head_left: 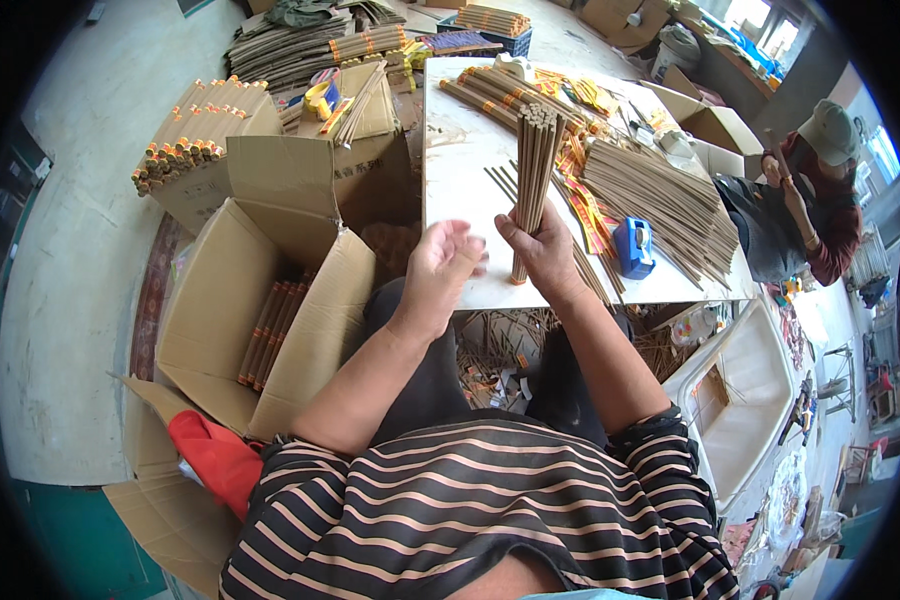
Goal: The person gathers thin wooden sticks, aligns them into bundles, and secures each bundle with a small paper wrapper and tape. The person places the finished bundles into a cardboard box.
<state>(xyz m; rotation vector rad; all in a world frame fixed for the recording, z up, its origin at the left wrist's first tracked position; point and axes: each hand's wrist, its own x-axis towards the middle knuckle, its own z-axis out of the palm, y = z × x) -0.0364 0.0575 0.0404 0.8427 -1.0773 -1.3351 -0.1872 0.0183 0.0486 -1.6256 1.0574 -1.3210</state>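
In my right hand (548,258) a bundle of brown incense sticks (537,150) stands upright, its lower end at the table's near edge. The fingers wrap round its lower part, and the sticks' tops are pressed close together. My left hand (438,272) hovers just left of the bundle, fingers apart and holding nothing. To the right of the bundle are a blue tape dispenser (634,248) and a wide spread of loose incense sticks (660,200). Red and yellow paper labels (588,212) lie between them.
On the white table (452,150), wrapped bundles (490,92) lie at the back. An open cardboard box (210,320) with several bundles stands at my left. Another box (190,185) behind it bears many banded bundles. A person (820,190) sits beyond the table's right side.
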